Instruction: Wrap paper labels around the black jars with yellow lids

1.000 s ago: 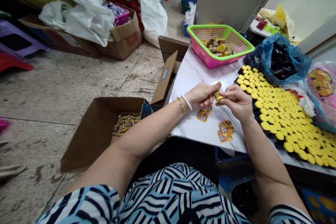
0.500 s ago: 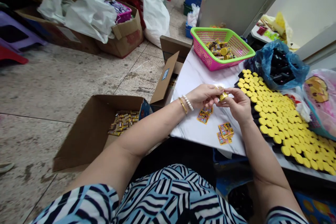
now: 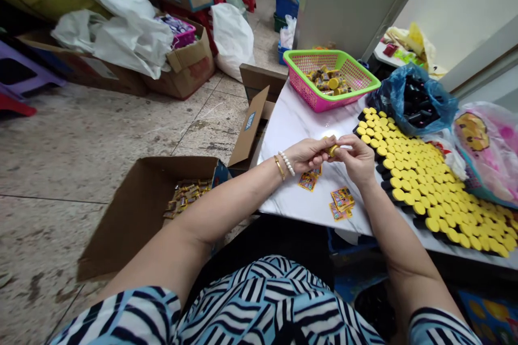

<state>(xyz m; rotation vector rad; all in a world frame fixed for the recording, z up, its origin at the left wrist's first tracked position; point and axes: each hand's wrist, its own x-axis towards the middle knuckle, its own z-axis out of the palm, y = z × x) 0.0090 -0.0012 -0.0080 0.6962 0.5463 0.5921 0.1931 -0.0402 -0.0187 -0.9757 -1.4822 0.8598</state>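
My left hand (image 3: 308, 153) and my right hand (image 3: 356, 160) meet above the white marble table (image 3: 295, 118). Both pinch one small yellow-capped tube (image 3: 332, 149) between their fingertips. Colourful stickers (image 3: 342, 199) lie on the table just below the hands, with a few more stickers (image 3: 309, 179) under my left hand. To the right stands a dense block of black tubes with yellow caps (image 3: 424, 178).
A pink and green basket (image 3: 348, 92) with finished tubes sits at the table's far end. A blue bag of black tubes (image 3: 416, 102) and a pink bag (image 3: 485, 145) lie at right. An open cardboard box (image 3: 133, 215) holding finished pieces sits on the floor at left, among more boxes and bags.
The hands stay together on the small tube, turning it slightly; the tube has shifted from upright toward lying sideways. The camera view has drifted a little.
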